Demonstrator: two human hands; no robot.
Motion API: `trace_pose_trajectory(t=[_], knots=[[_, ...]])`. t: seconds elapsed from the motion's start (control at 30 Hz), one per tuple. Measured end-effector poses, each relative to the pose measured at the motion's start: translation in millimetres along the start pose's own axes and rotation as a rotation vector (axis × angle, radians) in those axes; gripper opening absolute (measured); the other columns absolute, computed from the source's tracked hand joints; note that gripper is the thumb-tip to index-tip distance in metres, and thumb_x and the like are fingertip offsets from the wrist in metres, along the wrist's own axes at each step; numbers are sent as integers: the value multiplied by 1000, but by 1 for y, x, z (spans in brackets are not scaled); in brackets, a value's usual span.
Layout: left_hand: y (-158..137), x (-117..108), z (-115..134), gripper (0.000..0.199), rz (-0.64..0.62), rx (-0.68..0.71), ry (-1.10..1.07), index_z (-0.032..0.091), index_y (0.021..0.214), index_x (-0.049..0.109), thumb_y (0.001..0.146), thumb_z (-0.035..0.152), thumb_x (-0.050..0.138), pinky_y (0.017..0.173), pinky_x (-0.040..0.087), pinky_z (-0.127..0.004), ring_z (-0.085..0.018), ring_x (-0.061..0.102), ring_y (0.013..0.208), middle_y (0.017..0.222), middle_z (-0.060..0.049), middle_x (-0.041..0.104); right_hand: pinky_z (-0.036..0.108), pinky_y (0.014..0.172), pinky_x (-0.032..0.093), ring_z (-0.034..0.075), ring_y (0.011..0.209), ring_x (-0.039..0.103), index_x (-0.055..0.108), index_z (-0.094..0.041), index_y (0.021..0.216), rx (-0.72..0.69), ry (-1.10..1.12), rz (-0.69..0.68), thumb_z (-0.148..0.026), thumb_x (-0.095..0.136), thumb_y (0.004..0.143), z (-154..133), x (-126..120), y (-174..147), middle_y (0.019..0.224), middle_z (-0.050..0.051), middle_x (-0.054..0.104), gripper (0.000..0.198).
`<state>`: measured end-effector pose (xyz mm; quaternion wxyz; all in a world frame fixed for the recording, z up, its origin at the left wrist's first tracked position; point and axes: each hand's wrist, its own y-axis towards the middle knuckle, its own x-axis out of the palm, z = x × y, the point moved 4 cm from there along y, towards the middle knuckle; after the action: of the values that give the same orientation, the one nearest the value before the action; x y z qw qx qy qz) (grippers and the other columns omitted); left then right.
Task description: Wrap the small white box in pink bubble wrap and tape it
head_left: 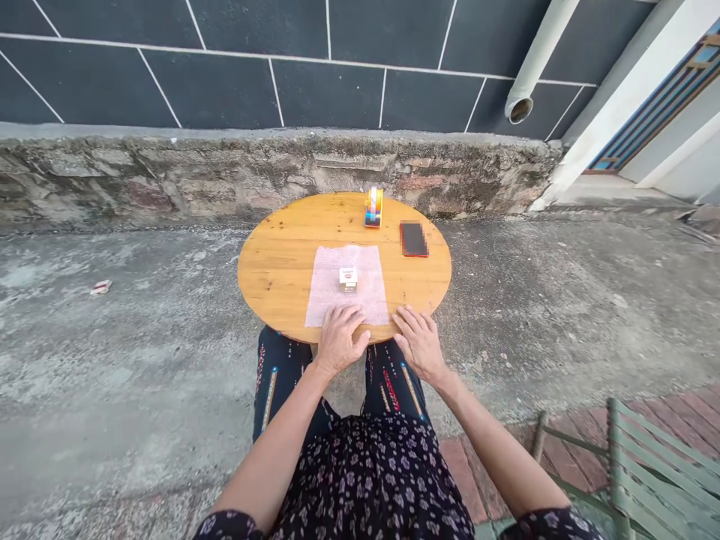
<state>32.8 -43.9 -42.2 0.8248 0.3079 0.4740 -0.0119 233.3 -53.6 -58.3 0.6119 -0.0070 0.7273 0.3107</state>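
My left hand [341,335] lies open on the near edge of a pinkish sheet [367,262], which looks like bubble wrap. My right hand [419,340] rests open at the near right rim of the round wooden table [275,262], just beside the sheet's corner. On the middle of the sheet stands a small white box [348,279], a little beyond my left fingertips and apart from them. At the far side of the table is a yellow and blue tape dispenser [373,208]. A dark flat thing with a red edge [415,238], like a phone, lies right of it, partly blurred.
A low stone ledge [225,184] and a dark tiled wall [236,90] run behind the table. A white pipe [532,67] comes down at the right. At the lower right stands a green slatted chair [658,457]. A small packet [101,287] lies on the concrete at left.
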Motion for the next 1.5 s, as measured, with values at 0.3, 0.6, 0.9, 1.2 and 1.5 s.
trace_pose_trajectory(t=[0.3, 0.6, 0.9, 1.2, 1.5], knots=[[0, -1, 1, 32, 15, -16, -23, 21, 107, 65, 80, 36, 60, 111, 25, -51, -27, 50, 118, 123, -9, 60, 46, 106, 27, 25, 133, 40, 55, -20, 126, 339, -86, 171, -35, 34, 98, 84, -17, -33, 137, 11, 53, 38], [0, -2, 2, 34, 14, -21, -23, 21, 107, 65, 78, 37, 61, 111, 25, -52, -28, 48, 119, 125, -8, 60, 49, 106, 35, 28, 132, 40, 51, -20, 130, 128, 321, 157, -32, 48, 90, 8, -8, 40, 145, 13, 41, 42], [1, -5, 2, 34, -5, -25, -31, 20, 106, 66, 77, 38, 63, 110, 25, -51, -28, 48, 116, 121, -9, 60, 47, 110, 34, 26, 134, 37, 40, -17, 138, -19, 613, 74, -21, 57, 78, -17, 29, 144, 141, 14, 44, 63], [3, -7, 1, 32, -12, -45, -61, 21, 103, 66, 77, 40, 63, 110, 26, -52, -28, 49, 113, 118, -9, 60, 46, 98, 46, 26, 113, 57, 46, -20, 135, 15, 736, -38, -21, 56, 76, -26, 55, 171, 127, 9, 59, 60], [2, -6, -1, 31, -2, -49, -90, 22, 102, 66, 77, 39, 63, 110, 25, -54, -29, 48, 117, 121, -8, 60, 45, 88, 50, 27, 103, 61, 49, -15, 130, 195, 770, 115, -32, 64, 72, 35, 28, 154, 120, 14, 62, 62]])
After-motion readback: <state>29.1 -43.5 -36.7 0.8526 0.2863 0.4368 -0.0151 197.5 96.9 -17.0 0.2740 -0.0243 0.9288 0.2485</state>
